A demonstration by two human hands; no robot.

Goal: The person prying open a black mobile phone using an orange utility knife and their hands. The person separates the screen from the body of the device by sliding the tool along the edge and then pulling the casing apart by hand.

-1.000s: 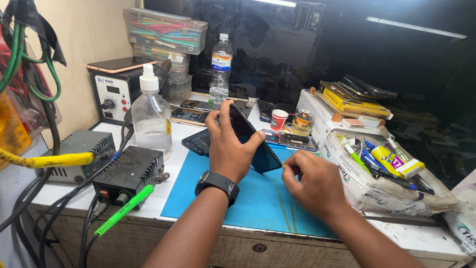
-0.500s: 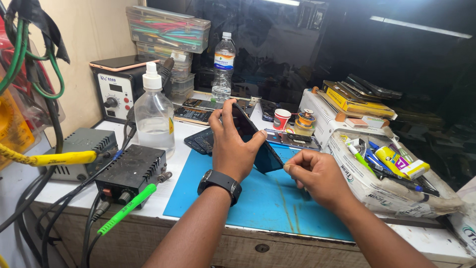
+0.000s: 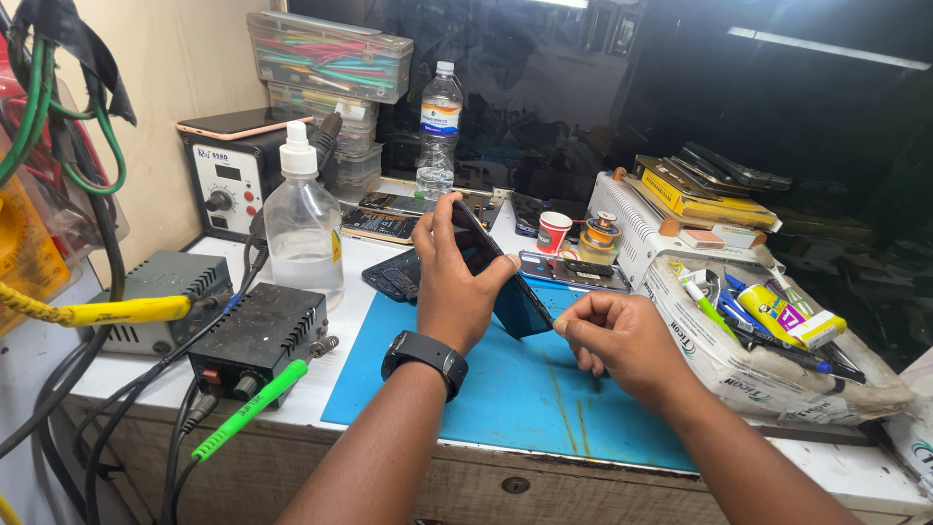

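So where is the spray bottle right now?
In the head view the spray bottle stands left of the left hand, behind the black box, just off the blue mat.

We see bare forearms with no sleeves; our left hand (image 3: 449,292) has a black smartwatch (image 3: 425,362) on its wrist, our right hand (image 3: 614,338) wears nothing.

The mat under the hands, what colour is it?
The mat is blue, seen best in the head view.
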